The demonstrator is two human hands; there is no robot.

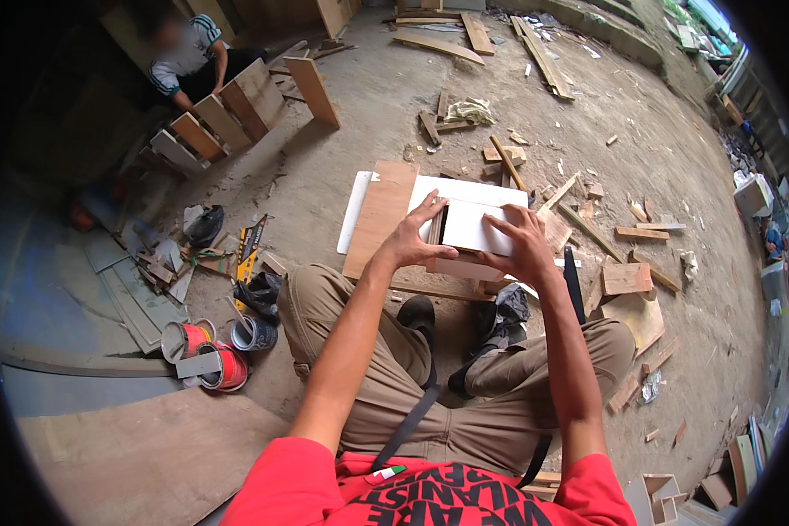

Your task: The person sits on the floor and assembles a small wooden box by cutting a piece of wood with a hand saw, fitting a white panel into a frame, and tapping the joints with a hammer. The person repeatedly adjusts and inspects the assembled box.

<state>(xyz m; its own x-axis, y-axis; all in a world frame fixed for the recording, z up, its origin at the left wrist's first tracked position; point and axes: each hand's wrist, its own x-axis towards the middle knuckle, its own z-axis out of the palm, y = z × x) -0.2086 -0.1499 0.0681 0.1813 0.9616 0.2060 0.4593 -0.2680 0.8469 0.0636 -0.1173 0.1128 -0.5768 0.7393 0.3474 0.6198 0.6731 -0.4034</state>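
A small white panel (472,226) sits in front of the seated person's knees, above the concrete floor (368,105), resting on a stack of boards. Its face is flat, clean and rectangular, with a dark gap along its left edge where a narrow wood strip (435,226) stands.

The left hand (409,238) lies spread beside that gap, fingers extended toward the panel's top left corner, palm down on the wood; it is open, pressing rather than gripping. The right hand (524,247) curls over the panel's right edge, fingers on its face, holding it.

Beneath and behind lies a larger white sheet (465,188), and to its left a brown plywood board (379,215) (long side running away from the person).

Containers: three paint cans lie on the floor to the person's left. A red can (184,339) and a second red can (223,368) lie on their sides, mouths toward the camera; their contents cannot be made out. A dark can (254,333) stands just beside them, interior dark.

A handsaw (250,245) lies near the cans. Wood offcuts (627,276) are scattered to the right. Another person (188,57) crouches at the far left beside a row of boards (219,118).
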